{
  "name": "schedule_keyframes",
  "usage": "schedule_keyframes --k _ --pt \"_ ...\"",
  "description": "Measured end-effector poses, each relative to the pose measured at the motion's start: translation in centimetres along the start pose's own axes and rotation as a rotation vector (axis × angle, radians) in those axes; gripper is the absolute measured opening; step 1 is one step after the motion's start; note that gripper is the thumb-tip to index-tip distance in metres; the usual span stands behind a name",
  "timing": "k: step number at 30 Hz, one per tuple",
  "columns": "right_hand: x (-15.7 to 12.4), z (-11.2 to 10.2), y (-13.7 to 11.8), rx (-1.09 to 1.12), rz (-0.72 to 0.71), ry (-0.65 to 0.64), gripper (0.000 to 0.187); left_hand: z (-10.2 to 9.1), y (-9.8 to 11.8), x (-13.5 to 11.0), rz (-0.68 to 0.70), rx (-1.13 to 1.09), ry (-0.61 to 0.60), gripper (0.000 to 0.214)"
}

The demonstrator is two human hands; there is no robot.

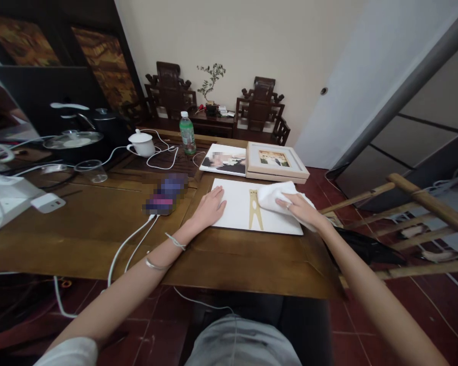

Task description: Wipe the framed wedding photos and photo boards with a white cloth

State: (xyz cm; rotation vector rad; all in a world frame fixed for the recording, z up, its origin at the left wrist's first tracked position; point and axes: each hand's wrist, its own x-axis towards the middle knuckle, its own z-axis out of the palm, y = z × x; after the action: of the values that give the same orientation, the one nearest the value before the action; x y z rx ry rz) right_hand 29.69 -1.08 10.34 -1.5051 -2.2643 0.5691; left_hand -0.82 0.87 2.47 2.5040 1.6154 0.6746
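Note:
A white flat board (236,211) with a tan peg-shaped stand piece (255,209) lies on the wooden table (99,229) before me. My left hand (209,206) rests flat on the board's left edge, fingers stretched out. My right hand (299,206) presses a white cloth (275,195) onto the board's right part, fingers laid over the cloth.
Behind the board lie a light wooden picture frame (277,161) and a photo print (224,158). A green bottle (187,133), a white teapot (142,144), a phone (166,195) with white cables, a glass cup (92,170) and chargers sit to the left. A bamboo rack (423,218) stands at right.

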Motion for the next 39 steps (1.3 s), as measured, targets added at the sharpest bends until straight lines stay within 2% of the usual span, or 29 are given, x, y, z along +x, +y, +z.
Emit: schedule_keyframes --k 4,8,12,19,21,23,26,34,37,39 --pt "4.3 0.0 1.0 0.031 0.059 0.101 0.038 0.1 -0.4 0.0 0.012 -0.01 -0.005 0.044" --pt "5.3 0.1 0.9 0.027 0.062 0.129 0.039 0.3 -0.6 0.0 0.022 -0.028 0.011 0.044" --pt "2.4 0.4 -0.1 -0.002 0.006 0.085 0.038 0.5 -0.6 0.0 0.026 -0.053 0.035 0.043" --pt "-6.8 0.8 -2.1 -0.053 0.012 -0.057 0.038 0.4 -0.1 0.0 0.018 0.005 -0.001 0.046" --pt "-8.2 0.8 -2.3 -0.061 0.024 -0.062 0.036 0.3 0.0 0.0 0.016 0.011 -0.017 0.047" --pt "-8.4 0.7 -2.4 -0.059 0.031 -0.065 0.035 0.2 0.1 0.1 0.011 0.003 -0.022 0.046" --pt "-6.3 0.2 -2.1 -0.033 0.014 -0.078 0.038 0.1 0.1 0.1 0.014 -0.026 -0.003 0.044" --pt "3.6 -0.5 1.4 0.021 0.038 0.064 0.04 0.0 -0.1 0.1 0.013 -0.048 -0.017 0.044" --pt "5.7 -0.6 2.2 0.037 0.078 0.08 0.041 0.1 -0.3 0.1 0.029 -0.053 -0.006 0.044" --pt "5.9 -0.6 2.2 0.039 0.089 0.095 0.041 0.1 -0.3 0.1 0.03 -0.046 -0.006 0.044"
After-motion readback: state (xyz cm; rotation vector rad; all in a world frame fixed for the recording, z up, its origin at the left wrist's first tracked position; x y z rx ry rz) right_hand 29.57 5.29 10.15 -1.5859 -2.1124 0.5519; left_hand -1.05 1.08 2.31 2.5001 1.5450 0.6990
